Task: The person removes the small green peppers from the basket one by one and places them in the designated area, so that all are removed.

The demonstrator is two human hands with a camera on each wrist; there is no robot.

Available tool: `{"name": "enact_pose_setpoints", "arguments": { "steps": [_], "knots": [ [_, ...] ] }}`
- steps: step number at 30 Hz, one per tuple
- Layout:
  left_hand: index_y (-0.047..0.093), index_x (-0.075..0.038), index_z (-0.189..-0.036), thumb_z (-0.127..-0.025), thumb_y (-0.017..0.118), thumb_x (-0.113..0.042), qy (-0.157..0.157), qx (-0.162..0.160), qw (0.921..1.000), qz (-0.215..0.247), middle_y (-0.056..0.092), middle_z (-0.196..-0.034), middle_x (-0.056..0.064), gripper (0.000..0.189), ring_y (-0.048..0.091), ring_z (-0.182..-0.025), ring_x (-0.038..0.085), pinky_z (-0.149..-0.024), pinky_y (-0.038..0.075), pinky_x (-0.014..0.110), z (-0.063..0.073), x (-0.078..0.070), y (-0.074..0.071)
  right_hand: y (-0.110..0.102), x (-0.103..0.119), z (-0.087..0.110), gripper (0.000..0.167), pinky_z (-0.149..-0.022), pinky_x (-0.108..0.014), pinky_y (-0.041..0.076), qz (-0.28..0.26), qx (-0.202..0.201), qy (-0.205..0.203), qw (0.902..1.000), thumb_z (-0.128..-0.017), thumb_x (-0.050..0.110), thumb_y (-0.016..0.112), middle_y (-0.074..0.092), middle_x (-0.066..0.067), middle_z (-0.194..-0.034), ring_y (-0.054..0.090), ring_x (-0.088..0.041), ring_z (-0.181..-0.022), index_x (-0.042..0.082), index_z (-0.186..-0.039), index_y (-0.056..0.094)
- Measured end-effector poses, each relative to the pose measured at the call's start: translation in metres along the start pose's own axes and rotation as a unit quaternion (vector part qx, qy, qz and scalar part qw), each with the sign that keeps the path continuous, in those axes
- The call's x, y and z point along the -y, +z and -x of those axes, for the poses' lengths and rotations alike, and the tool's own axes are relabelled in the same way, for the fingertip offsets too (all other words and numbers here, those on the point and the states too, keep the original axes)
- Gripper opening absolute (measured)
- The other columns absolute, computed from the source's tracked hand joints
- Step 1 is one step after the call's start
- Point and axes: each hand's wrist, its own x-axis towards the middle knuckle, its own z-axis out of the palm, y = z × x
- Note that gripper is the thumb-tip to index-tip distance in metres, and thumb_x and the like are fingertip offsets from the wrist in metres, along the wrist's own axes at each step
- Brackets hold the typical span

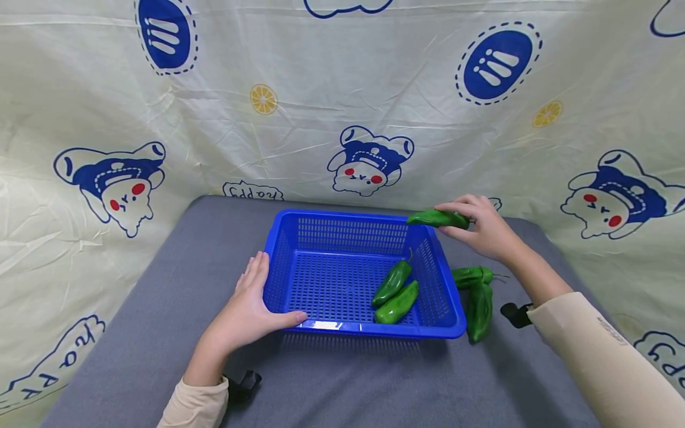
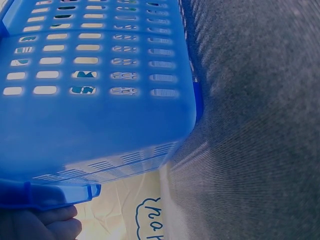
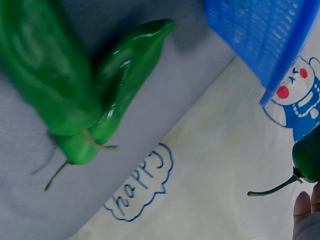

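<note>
A blue plastic basket (image 1: 332, 326) with slotted sides stands mid-table. Two green peppers (image 1: 393, 283) lie inside it, toward its right end. My left hand (image 1: 251, 306) rests at the basket's near left corner, thumb on the front rim and fingers along the left side. Above the far right corner, my right hand (image 1: 484, 229) pinches another green pepper (image 1: 436, 219) between thumb and fingers. In the right wrist view that held pepper (image 3: 307, 157) shows its stem at the right edge. Right of the basket lie two more green peppers (image 1: 480, 309), one partly over the other.
A grey cloth (image 1: 342, 386) covers the table. Behind it hangs a pale printed curtain (image 1: 299, 142) with bears and orange slices. Black straps (image 1: 516, 315) hang at both wrists.
</note>
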Motion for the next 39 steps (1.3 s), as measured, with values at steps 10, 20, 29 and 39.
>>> {"name": "enact_pose_setpoints", "arguments": {
  "steps": [10, 20, 29, 39],
  "knots": [
    [-0.002, -0.006, -0.16, -0.067, 0.081, -0.064, -0.002, 0.002, 1.0, -0.004, -0.006, -0.168, 0.013, 0.137, -0.008, -0.155, 0.037, -0.124, 0.004, 0.059, 0.001, -0.002, 0.0, -0.007, -0.02, 0.025, 0.041, -0.085, -0.046, 0.031, -0.002, 0.005, 0.047, 0.9989, -0.086, 0.008, 0.077, 0.059, -0.016, -0.119, 0.044, -0.032, -0.11, 0.009, -0.126, 0.068],
    [-0.003, -0.008, -0.16, -0.068, 0.08, -0.065, -0.008, 0.004, 1.0, -0.004, -0.007, -0.168, 0.012, 0.137, -0.008, -0.154, 0.038, -0.122, 0.004, 0.062, 0.003, -0.002, -0.001, -0.007, -0.033, 0.04, 0.042, -0.082, -0.045, 0.031, 0.0, 0.016, 0.089, 0.996, -0.086, 0.009, 0.077, 0.057, -0.017, -0.122, 0.042, -0.032, -0.109, 0.009, -0.127, 0.067],
    [-0.002, -0.009, -0.16, -0.069, 0.082, -0.062, -0.012, 0.004, 0.9999, -0.004, -0.007, -0.168, 0.011, 0.135, -0.007, -0.155, 0.037, -0.121, 0.006, 0.064, 0.002, -0.002, 0.001, -0.009, -0.044, 0.056, 0.039, -0.078, -0.042, 0.032, 0.007, 0.024, 0.102, 0.9945, -0.09, 0.018, 0.074, 0.057, -0.018, -0.122, 0.042, -0.034, -0.108, 0.008, -0.127, 0.066],
    [-0.003, -0.009, -0.16, -0.069, 0.082, -0.063, -0.013, 0.003, 0.9999, -0.005, -0.007, -0.168, 0.011, 0.135, -0.007, -0.155, 0.038, -0.121, 0.005, 0.065, 0.001, -0.002, 0.0, -0.008, -0.065, 0.075, 0.041, -0.078, -0.043, 0.033, 0.004, 0.027, 0.148, 0.9886, -0.089, 0.018, 0.075, 0.055, -0.018, -0.126, 0.041, -0.034, -0.108, 0.009, -0.128, 0.066]
  ]
}}
